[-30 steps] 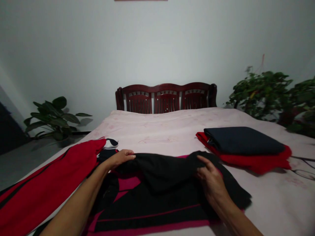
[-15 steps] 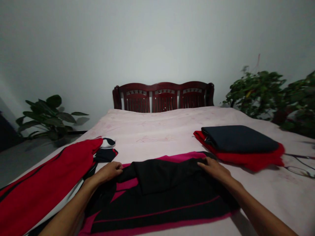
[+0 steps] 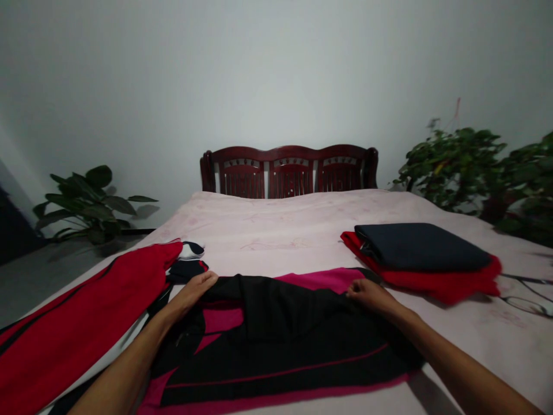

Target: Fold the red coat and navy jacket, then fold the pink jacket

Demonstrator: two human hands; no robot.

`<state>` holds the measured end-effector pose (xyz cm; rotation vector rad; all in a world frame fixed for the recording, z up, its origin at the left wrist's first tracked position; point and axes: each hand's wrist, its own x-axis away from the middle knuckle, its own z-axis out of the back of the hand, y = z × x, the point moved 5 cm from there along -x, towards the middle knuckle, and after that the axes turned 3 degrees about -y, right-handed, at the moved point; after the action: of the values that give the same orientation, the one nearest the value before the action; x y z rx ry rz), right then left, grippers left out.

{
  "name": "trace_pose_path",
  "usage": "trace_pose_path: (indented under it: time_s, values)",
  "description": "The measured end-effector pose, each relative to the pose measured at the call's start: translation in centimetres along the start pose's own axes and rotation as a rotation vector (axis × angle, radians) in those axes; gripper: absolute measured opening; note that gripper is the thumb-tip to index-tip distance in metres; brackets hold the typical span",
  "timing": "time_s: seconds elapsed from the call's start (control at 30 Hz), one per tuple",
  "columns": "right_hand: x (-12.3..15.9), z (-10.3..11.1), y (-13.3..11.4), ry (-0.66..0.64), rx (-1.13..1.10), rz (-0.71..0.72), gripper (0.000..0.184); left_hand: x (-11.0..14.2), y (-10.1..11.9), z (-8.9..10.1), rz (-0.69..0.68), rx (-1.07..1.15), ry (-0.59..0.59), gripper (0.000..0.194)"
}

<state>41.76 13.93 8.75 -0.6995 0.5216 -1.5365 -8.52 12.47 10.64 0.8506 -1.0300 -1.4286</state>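
Note:
A black and magenta garment, seemingly a long-sleeved sports top point(image 3: 294, 346), lies spread sideways on the bed in front of me, with a black part of it folded over its middle. My left hand point(image 3: 202, 286) is closed on its upper left edge, the fingertips partly hidden by the cloth. At the upper right, my right hand point(image 3: 368, 291) pinches the folded black cloth between thumb and fingers. Magenta fabric shows behind the fold and along the lower hem.
Red clothing point(image 3: 95, 305) with black and white trim lies to the left. On the right, a folded dark navy garment point(image 3: 425, 246) rests on a red one point(image 3: 444, 286), beside eyeglasses point(image 3: 525, 304). A wooden headboard point(image 3: 289, 167) and potted plants point(image 3: 86, 202) stand beyond the pink bedsheet point(image 3: 268, 230).
My left hand has risen slightly, lifting the black edge at the upper left. My right hand's fingers have curled in more tightly and moved slightly down. The view has shifted a little.

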Motion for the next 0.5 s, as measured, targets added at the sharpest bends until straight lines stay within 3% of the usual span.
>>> trace_pose_path:
  time_s: [0.07, 0.17, 0.3, 0.4, 0.5]
  values:
    - [0.5, 1.0, -1.8, 0.054, -0.043, 0.108, 0.017, 0.2, -0.2, 0.2, 0.006, -0.015, 0.022, 0.052]
    - [1.5, 4.5, -4.3, 0.164, -0.26, 0.281, 0.023, 0.4, -0.4, 0.4, 0.023, -0.009, 0.023, 0.056]
    - [1.5, 9.1, -3.3, 0.347, -0.685, 0.188, 0.026, -0.4, -1.3, 0.2, 0.002, -0.149, 0.002, 0.058]
    - [1.0, 8.7, 0.0, 0.358, -0.843, 0.022, 0.024, -1.4, -2.4, -0.4, -0.029, -0.269, -0.011, 0.054]
    - [0.7, 6.1, 3.3, 0.205, -0.828, -0.101, 0.023, -1.8, -3.2, -0.8, -0.06, -0.356, -0.014, 0.045]
